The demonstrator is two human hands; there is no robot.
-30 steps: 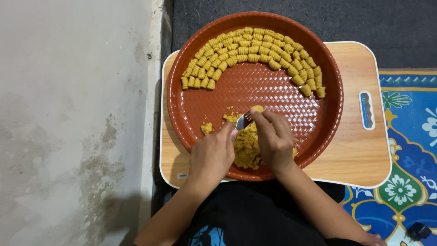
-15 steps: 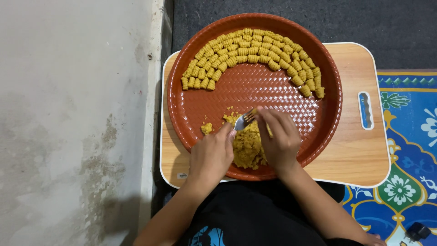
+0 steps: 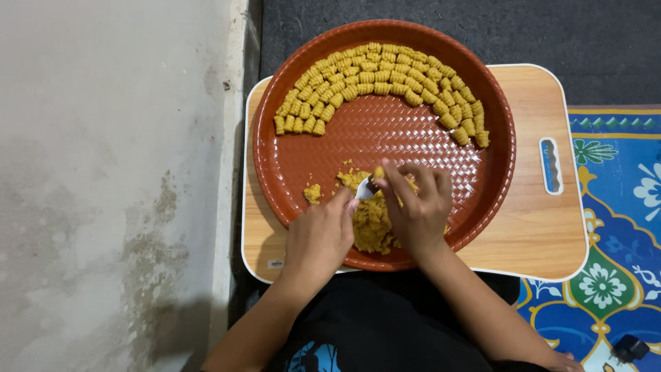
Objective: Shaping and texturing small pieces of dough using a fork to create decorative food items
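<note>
To the left of the fingers lies a stained grey concrete floor; the left hand has its fingers closed on a small metal fork, while the right hand pinches a bit of yellow dough against the tines. Beyond the fingertips a curved band of ridged shaped pieces already fills the far side of the round red-brown tray, yet a sizeable dough lump between the hands remains unshaped, so I judge the work partly done. The tray rests on a low wooden table, with a patterned blue mat right of it.
</note>
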